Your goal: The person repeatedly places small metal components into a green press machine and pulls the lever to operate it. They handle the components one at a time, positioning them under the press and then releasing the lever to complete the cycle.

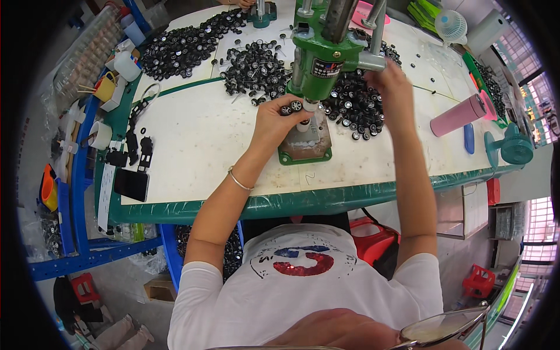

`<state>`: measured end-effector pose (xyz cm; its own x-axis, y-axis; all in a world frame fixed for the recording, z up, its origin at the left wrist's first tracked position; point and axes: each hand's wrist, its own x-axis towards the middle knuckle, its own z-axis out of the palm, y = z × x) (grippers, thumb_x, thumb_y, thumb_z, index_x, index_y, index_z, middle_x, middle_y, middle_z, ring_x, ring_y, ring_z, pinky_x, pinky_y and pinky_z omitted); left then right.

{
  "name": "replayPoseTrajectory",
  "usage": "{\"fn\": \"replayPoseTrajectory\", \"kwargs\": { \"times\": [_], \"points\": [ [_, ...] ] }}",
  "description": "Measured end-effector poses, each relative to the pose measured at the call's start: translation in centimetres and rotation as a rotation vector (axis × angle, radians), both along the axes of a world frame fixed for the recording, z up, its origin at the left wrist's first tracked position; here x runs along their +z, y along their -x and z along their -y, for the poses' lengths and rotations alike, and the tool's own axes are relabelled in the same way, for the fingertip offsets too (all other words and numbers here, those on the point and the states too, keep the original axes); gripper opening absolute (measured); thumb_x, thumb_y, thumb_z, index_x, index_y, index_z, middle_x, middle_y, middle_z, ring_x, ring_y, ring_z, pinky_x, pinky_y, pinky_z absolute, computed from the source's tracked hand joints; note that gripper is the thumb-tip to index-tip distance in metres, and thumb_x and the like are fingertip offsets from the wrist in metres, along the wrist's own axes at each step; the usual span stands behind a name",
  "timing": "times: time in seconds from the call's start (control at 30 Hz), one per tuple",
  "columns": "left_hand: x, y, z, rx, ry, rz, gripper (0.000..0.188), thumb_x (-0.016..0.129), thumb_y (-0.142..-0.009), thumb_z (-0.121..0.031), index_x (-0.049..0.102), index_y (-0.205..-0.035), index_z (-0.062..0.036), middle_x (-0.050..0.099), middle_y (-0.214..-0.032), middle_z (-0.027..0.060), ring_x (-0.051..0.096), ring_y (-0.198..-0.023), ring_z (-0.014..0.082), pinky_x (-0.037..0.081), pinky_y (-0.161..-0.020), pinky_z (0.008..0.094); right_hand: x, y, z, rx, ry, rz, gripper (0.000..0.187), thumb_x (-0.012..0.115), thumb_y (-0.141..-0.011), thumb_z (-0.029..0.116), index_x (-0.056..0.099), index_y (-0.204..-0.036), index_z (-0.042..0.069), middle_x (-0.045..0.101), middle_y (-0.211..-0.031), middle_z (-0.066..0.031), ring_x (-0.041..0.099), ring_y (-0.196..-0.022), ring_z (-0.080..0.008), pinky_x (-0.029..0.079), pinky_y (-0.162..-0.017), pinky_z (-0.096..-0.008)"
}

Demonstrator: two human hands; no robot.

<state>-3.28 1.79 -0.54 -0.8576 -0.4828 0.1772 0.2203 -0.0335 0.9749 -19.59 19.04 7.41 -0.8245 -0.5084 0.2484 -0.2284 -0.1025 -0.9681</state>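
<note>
The left hand pinches small black wheels beside the green arbor press, near the middle of the tabletop's front edge. Over by the lever hub, the right hand blurs; I can't tell its grip.

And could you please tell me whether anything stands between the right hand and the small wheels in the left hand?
Yes, in this view the green press stands between them: the right hand is to its right, the small wheels in the left hand just left of its ram.
</note>
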Motion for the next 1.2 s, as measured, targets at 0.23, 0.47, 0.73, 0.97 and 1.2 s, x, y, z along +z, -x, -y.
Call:
{"fn": "replayPoseTrajectory", "kwargs": {
  "times": [0.23, 0.47, 0.73, 0.97, 1.2],
  "points": [
    [-0.1, -0.4, 0.1, 0.007, -0.036, -0.046, 0.018, 0.076, -0.071, 0.0, 0.07, -0.087, -0.0013, 0.069, -0.084, 0.001, 0.061, -0.073, 0.006, 0.05, -0.067, 0.0213, 14.3, 2.5, 6.5, 0.177, 0.422, 0.246, 0.029, 0.057, -0.095, 0.03, 0.063, -0.097, 0.002, 0.055, -0.065, 0.002, 0.051, -0.051, -0.0071, 0.04, -0.045, -0.0195],
    [0.4, -0.1, 0.2, -0.004, 0.063, -0.029, 0.018, 0.076, -0.072, 0.0, 0.07, -0.088, -0.0019, 0.069, -0.084, 0.0009, 0.061, -0.074, 0.0066, 0.05, -0.069, 0.0224, 14.8, 2.1, 9.4, 0.131, 0.487, 0.011, 0.026, 0.064, -0.091, 0.029, 0.056, -0.073, 0.011, 0.042, -0.054, 0.0101, 0.032, -0.038, -0.0009, 0.021, -0.034, -0.0188],
    [0.2, -0.2, 0.1, 0.005, 0.063, 0.011, 0.018, 0.076, -0.071, 0.0, 0.069, -0.088, -0.0022, 0.069, -0.083, 0.0007, 0.062, -0.073, 0.0066, 0.05, -0.068, 0.0223, 14.5, -2.1, 6.6, 0.168, 0.605, -0.332, 0.025, 0.061, -0.091, 0.026, 0.048, -0.076, 0.012, 0.031, -0.055, 0.0108, 0.023, -0.04, 0.0, 0.015, -0.034, -0.0182],
    [0.3, -0.1, 0.1, -0.016, 0.103, 0.048, 0.025, 0.072, -0.075, 0.003, 0.071, -0.099, -0.0032, 0.07, -0.092, 0.0032, 0.064, -0.079, 0.0075, 0.051, -0.067, 0.0201, 14.8, -1.4, 6.1, 0.164, 0.605, -0.365, 0.027, 0.061, -0.091, 0.026, 0.046, -0.072, 0.013, 0.03, -0.054, 0.0102, 0.022, -0.04, -0.0004, 0.014, -0.034, -0.0184],
    [0.1, -0.4, -0.1, 0.017, 0.1, 0.01, 0.017, 0.075, -0.073, 0.0, 0.069, -0.089, -0.002, 0.069, -0.081, 0.001, 0.062, -0.072, 0.0064, 0.05, -0.067, 0.0218, 13.7, -4.1, 4.7, 0.22, 0.735, -0.582, 0.032, 0.059, -0.091, 0.025, 0.04, -0.067, 0.015, 0.027, -0.053, 0.0092, 0.02, -0.04, -0.0014, 0.014, -0.035, -0.0201]
  ]
}}
